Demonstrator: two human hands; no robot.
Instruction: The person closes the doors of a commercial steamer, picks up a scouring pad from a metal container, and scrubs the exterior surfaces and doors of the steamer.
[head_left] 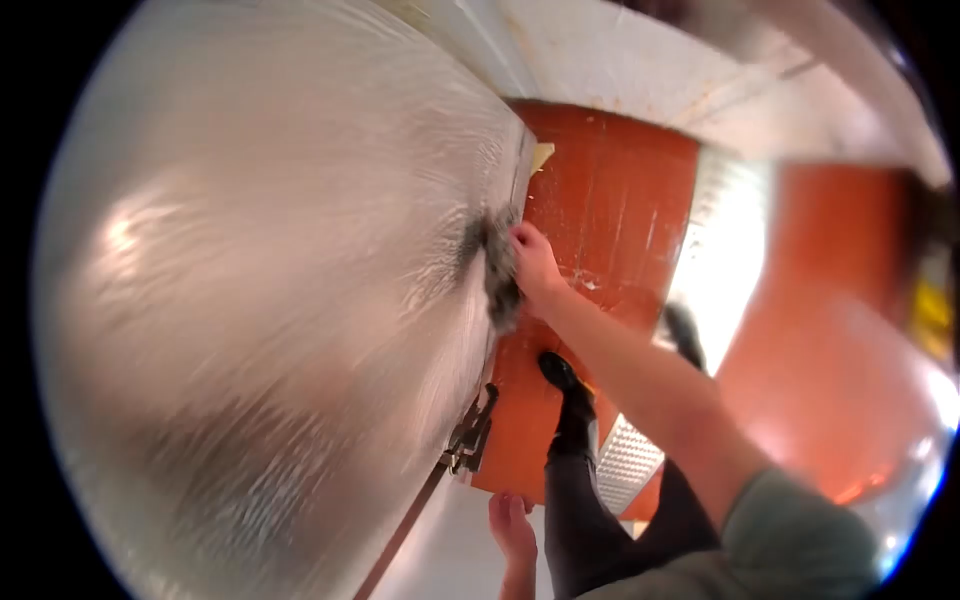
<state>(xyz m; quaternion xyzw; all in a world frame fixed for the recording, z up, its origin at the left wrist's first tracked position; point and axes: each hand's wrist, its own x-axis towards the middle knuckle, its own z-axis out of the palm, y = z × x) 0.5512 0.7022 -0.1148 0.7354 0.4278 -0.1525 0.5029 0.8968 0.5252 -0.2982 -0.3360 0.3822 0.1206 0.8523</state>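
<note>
My right grip (536,262) clamped a grey shaggy cloth (502,277) at the broad silvery metal panel (270,230), perhaps for pressing; whether left grip (513,527) closed, I could not tell.

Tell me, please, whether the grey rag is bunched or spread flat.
Bunched, it seems: the blurred rag makes a narrow clump at the right hand.

I've got a big shiny metal-looking panel (280,250) on the L, red-brown floor (615,190) R of it, pale perforated strip (627,455) farther R. Dark grey shaggy cloth (501,280) at panel's R edge, in bare R hand (536,264); bare L hand (513,530) nearer.
</note>
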